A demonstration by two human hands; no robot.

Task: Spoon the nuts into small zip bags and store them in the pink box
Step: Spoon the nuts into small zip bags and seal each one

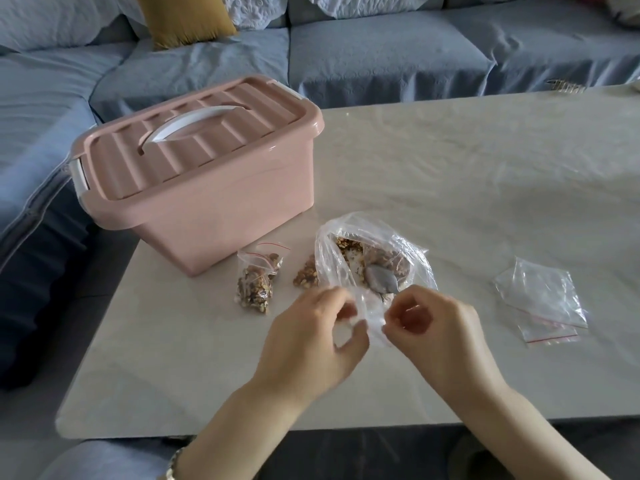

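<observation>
I have both hands low over the near side of the desk (450, 168), and between them hangs an empty small zip bag (372, 320): the left hand (311, 334) pinches one edge of its mouth, the right hand (436, 327) the other, fingers (346, 311) curled in on the plastic, and it looks to me as if I am working the mouth open. Just beyond the fingertips, almost touching the little bag, sits the big clear bag (329, 251) of nuts (349, 249), its mouth gaping toward me. The spoon (381, 280) lies in it, bowl on the nuts, and its handle runs back toward me, slightly to the right. So its long axis points at the right hand, which is nearer, and that hand should take it while the left keeps the bag open. Left of the big bag lie a filled zip bag (254, 287) and a second filled bag (306, 273), half hidden. Behind them stands the pink box (207, 195), lid on. The spare empty bags (543, 296) lie well off to my right
</observation>
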